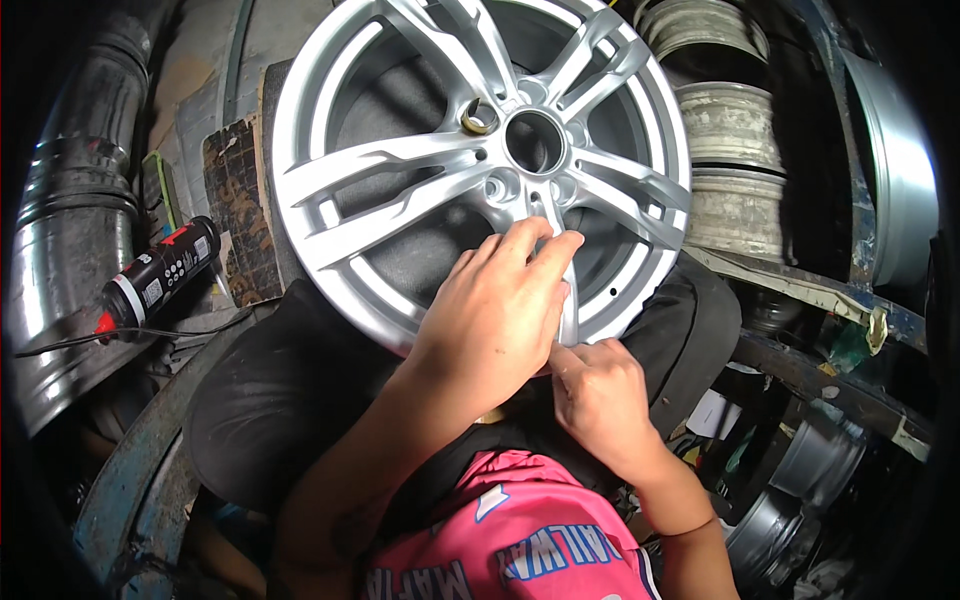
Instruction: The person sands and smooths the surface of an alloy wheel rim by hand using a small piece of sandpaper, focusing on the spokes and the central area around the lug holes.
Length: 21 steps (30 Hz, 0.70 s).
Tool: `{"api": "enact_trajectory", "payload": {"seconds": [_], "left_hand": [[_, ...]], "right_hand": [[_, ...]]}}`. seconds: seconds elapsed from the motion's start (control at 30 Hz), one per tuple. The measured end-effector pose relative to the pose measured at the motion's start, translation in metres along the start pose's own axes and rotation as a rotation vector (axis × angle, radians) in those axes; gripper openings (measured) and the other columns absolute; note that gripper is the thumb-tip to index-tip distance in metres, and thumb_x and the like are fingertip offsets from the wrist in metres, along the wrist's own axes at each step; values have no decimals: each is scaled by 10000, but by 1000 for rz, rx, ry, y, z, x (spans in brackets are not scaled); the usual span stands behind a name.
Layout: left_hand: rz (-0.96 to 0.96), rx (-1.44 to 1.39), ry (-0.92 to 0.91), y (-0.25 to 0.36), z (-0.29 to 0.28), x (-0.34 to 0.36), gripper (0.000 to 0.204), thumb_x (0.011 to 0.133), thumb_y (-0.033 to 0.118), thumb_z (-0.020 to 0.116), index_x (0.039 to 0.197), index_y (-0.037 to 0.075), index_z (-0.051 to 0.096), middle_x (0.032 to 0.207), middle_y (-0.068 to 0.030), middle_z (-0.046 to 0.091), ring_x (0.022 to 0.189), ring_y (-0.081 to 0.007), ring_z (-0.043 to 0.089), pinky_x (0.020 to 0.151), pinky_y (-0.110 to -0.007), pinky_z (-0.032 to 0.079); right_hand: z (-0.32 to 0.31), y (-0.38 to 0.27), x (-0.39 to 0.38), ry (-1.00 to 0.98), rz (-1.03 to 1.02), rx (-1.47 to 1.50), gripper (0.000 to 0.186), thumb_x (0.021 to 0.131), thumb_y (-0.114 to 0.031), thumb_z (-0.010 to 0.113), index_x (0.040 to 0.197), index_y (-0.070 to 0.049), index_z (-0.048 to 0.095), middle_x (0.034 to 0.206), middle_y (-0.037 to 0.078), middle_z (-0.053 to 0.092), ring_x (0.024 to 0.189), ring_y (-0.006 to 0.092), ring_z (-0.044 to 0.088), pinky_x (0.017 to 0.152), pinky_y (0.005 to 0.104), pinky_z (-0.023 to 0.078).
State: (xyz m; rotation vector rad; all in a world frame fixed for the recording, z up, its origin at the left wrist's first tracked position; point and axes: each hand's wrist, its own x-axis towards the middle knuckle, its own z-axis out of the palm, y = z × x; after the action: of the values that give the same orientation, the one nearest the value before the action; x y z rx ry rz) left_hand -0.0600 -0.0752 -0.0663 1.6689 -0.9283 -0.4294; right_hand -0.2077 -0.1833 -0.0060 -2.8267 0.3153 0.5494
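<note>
A silver alloy wheel (375,175) with paired spokes leans across my lap, its face turned up to me. My left hand (495,315) lies over the near spoke just below the hub, fingers bent together and fingertips pressed to the metal. Whatever may be under those fingers is hidden. At the wheel's near rim edge, my right hand (605,395) is closed, its fingers curled against the rim and partly out of sight. A brass-coloured ring (479,117) sits in one bolt hole beside the centre bore.
A black spray can (160,275) with a red cap lies to the left, beside a stained board (240,210). Shiny metal cylinders (75,200) stand at far left. Worn rims (735,130) are stacked at right by a metal rack (835,345), with more rims (815,455) below.
</note>
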Motion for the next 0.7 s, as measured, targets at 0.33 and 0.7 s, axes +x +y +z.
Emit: {"api": "enact_trajectory", "payload": {"seconds": [0.33,0.7], "left_hand": [[13,60,0,0,0,-1,356,917,35,679,1269,17,632,1194,-181,638,1058,-408,638,915,-473,512],[-12,96,-17,1,-3,-1,356,911,65,699,1260,19,642,1171,-162,651,1030,-388,643,899,-471,510]], "right_hand": [[-7,7,-9,153,178,346,167,923,-44,692,1088,-16,699,756,168,705,687,353,698,702,424,562],[4,1,-4,20,23,99,95,943,-95,665,983,-16,631,632,168,629,596,357,668,596,457,544]]}}
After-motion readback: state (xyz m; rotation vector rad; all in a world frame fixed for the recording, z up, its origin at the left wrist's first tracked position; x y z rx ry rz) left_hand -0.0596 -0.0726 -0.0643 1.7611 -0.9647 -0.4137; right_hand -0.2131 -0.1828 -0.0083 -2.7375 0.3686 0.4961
